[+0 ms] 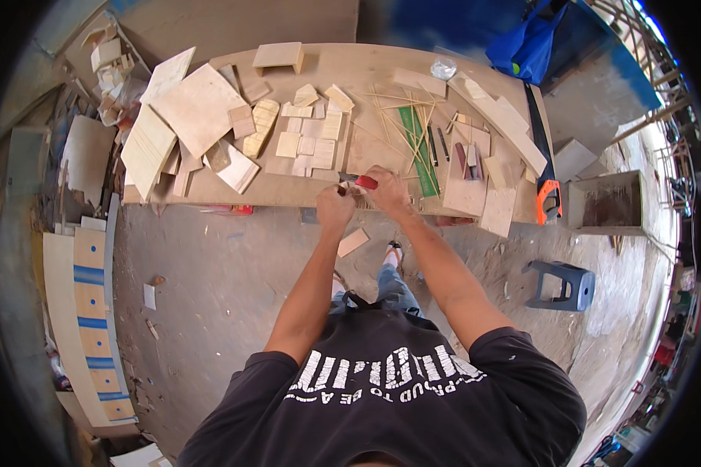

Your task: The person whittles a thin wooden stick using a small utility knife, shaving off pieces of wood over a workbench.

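Observation:
At the front edge of the wooden worktable point(327, 70), my left hand point(336, 205) is closed on a small piece that is too small to name. Beside it, my right hand point(387, 191) grips a red-handled cutting tool point(366, 182), its metal part pointing left toward my left fingers. Just beyond my hands lie small pale wood blocks and shapes point(306, 145), a green ruler point(411, 128) under scattered thin sticks point(378, 108), and dark pens point(442, 138).
Stacked boards point(195, 109) lie at the table's left, long planks point(522, 136) and an orange-handled saw point(548, 202) at its right. A blue bag point(514, 47) sits at the back right. On the floor are a plastic stool point(576, 284), a bin point(604, 202) and a loose wood piece point(354, 242).

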Demonstrator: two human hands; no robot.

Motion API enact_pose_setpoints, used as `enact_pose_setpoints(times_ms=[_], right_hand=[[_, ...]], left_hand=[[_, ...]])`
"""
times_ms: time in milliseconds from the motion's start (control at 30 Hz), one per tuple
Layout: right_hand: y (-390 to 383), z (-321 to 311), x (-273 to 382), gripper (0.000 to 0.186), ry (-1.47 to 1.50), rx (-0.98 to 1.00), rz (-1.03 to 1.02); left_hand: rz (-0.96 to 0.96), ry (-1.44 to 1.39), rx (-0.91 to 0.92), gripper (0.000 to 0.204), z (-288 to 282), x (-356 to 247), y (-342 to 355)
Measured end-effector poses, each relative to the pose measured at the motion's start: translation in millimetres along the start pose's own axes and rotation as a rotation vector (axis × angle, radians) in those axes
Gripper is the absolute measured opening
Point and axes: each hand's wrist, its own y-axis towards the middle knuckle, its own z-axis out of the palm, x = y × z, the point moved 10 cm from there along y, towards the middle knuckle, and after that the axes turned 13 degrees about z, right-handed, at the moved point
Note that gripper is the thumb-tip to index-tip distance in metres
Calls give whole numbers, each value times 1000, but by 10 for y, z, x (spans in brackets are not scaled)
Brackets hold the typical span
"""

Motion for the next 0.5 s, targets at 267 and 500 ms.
enact_pose_setpoints(times_ms=[267,500], right_hand=[[32,51,-39,18,-13,10,6],[55,91,-84,18,-30,13,9]], left_hand=[[-249,-185,25,31,205,287,55],[-284,-106,51,30,223,314,107]])
